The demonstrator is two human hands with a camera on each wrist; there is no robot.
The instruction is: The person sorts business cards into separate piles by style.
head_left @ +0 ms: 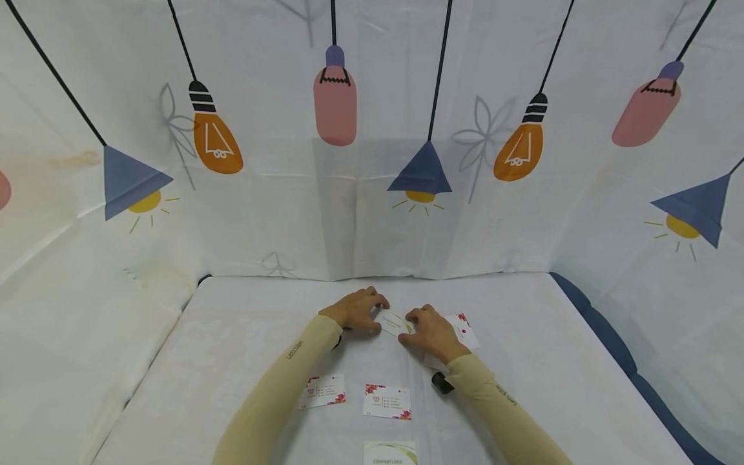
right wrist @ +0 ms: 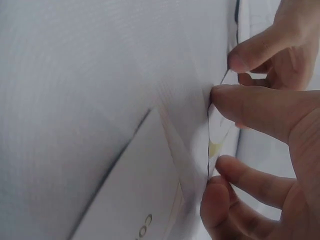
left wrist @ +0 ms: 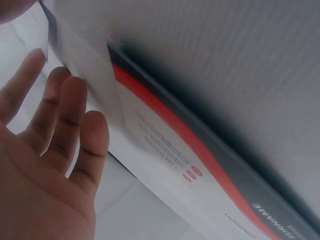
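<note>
Left hand (head_left: 357,311) and right hand (head_left: 434,334) each pinch an end of the green-swirled card (head_left: 393,322), so uneven pressure from either grip could bend it.

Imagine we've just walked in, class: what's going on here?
A person's left hand and right hand hold opposite ends of a green-and-white card at the white table. A partly hidden red-flecked card lies beside the right hand. Closer in lie two red-cornered cards and a COMPANY LOGO card.
</note>
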